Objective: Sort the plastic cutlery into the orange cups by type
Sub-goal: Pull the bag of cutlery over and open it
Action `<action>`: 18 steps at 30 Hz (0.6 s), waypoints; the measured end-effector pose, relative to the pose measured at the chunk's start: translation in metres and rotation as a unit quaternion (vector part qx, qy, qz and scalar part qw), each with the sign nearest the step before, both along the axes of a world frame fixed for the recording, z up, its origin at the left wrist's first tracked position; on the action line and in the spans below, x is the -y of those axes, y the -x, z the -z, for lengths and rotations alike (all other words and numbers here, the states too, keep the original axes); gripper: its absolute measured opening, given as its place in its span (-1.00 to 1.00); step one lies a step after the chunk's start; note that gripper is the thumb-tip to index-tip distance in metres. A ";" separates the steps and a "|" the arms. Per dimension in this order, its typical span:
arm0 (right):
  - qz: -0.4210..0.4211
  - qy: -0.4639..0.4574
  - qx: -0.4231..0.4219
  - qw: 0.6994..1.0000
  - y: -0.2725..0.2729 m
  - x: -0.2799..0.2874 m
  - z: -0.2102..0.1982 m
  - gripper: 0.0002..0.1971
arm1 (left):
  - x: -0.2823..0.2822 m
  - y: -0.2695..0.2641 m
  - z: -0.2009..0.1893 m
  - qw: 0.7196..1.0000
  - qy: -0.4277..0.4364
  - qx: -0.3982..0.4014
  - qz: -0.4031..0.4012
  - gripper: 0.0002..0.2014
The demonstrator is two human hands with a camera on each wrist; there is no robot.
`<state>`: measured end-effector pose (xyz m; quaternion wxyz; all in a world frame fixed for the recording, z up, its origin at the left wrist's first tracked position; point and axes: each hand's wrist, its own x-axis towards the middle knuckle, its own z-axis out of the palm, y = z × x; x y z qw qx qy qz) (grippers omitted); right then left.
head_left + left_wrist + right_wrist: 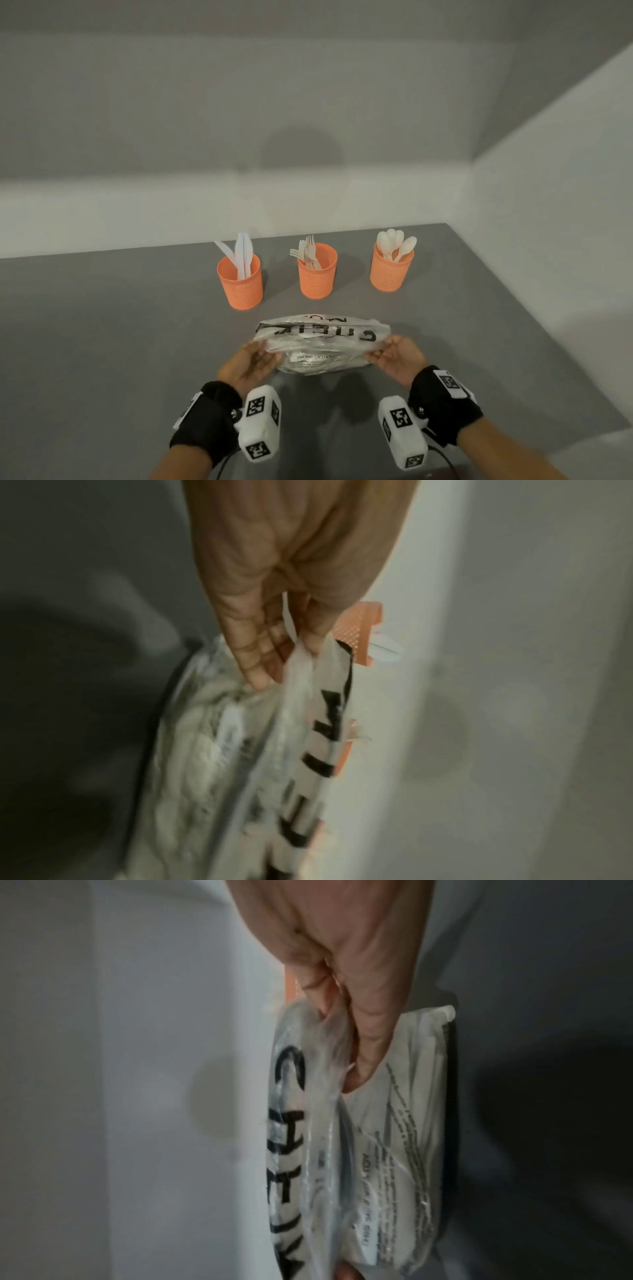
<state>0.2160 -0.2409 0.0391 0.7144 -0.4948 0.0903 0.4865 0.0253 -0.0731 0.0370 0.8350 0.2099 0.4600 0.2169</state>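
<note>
A person's left hand (247,364) and right hand (397,359) each pinch one end of a clear bag (322,342), its long axis running side to side just above the table (102,342). Beyond it, three cups (317,274) stand in a row holding knives (241,255), forks (306,251) and spoons (394,245), apparently sorted.

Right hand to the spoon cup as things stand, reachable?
Probably not yet: the right hand and left hand both pinch the plastic bag. The path to the spoon cup looks clear once it lets go.
</note>
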 end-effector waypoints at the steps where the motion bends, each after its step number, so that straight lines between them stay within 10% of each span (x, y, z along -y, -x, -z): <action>1: -0.002 0.005 0.010 1.000 0.005 -0.003 -0.001 -0.65 | 0.000 -0.002 0.000 0.999 0.032 0.000 -0.004 -0.80; 10: -0.005 0.024 0.097 0.995 0.017 -0.028 -0.003 -0.58 | 0.000 -0.035 0.004 0.994 -0.045 -0.092 0.037 -0.72; 18: -0.031 0.112 0.113 0.987 0.014 -0.027 0.009 -0.52 | -0.014 -0.024 0.025 0.837 -0.417 -0.339 0.105 -0.62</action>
